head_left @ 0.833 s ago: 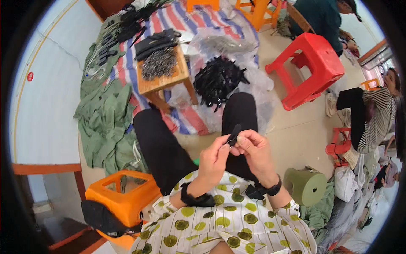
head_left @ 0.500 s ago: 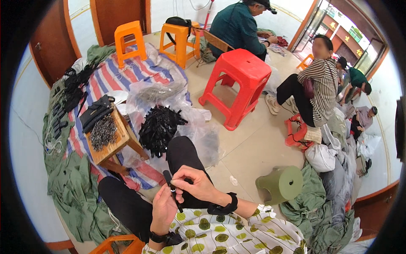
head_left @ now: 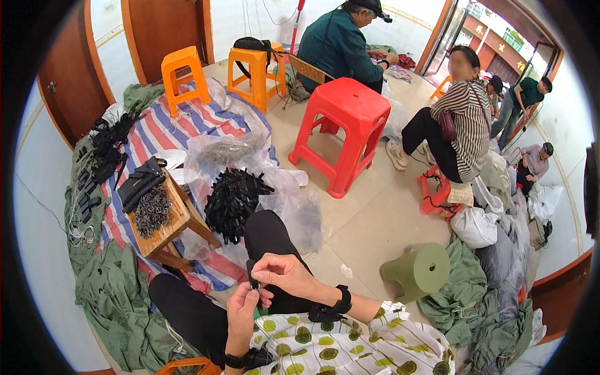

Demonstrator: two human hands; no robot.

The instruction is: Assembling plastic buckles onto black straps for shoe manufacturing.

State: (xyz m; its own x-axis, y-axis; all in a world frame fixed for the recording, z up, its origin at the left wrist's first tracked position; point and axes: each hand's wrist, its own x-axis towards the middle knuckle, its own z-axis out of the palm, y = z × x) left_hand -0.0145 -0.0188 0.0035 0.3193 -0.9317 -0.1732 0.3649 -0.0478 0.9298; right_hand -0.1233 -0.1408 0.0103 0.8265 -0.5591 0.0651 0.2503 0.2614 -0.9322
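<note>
The black strip (head_left: 250, 267) shows chiefly at its upper end — the left grip (head_left: 240, 312) and right grip (head_left: 284, 274) hide much of it, and the shiny bit (head_left: 255, 286) between them is too small to name. On the wooden surface (head_left: 179, 216), the metal pieces (head_left: 153, 212) are too small to tell apart. The lower edge cuts off an orange stool (head_left: 189, 365) and the patterned shirt (head_left: 350, 347) — the right rim, a dark thing (head_left: 590, 187).

Bright, even indoor light; daylight at doorway (head_left: 494, 39), upper right; shadows soft, faint; pale sheen on plastic (head_left: 294, 215); left wall (head_left: 40, 159) bows toward black fisheye rim; farthest people (head_left: 530, 97) small, soft
</note>
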